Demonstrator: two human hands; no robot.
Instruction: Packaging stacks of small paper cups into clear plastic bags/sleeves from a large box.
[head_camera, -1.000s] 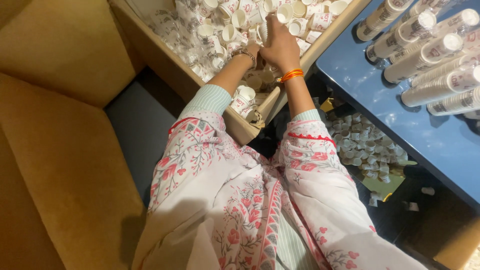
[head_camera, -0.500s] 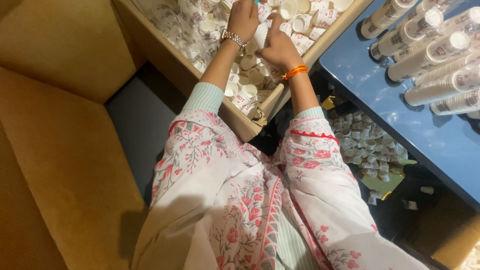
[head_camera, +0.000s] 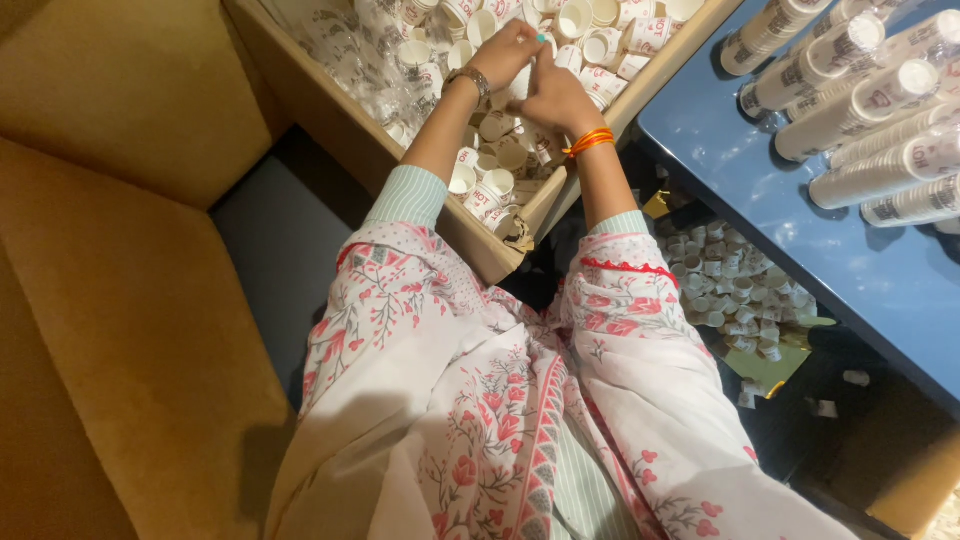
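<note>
Counting gave two hands inside one cardboard box (head_camera: 345, 120) of loose white paper cups (head_camera: 480, 180), too many to number. Left hand (head_camera: 505, 50) and right hand (head_camera: 555, 95) met over the box's middle, fingers (head_camera: 520, 35) curled together around something pale; which cup, I could not tell. Beside the box, seven or so cup stacks (head_camera: 860, 90) lay on the blue counter (head_camera: 850, 260).

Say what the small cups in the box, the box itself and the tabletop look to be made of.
Cups: apparently paper, matte white with red print and rolled rims. Box: probably cardboard, dull tan with thin flat walls. Tabletop: smooth blue surface with a soft sheen, perhaps laminate or painted board; hard to tell.
</note>
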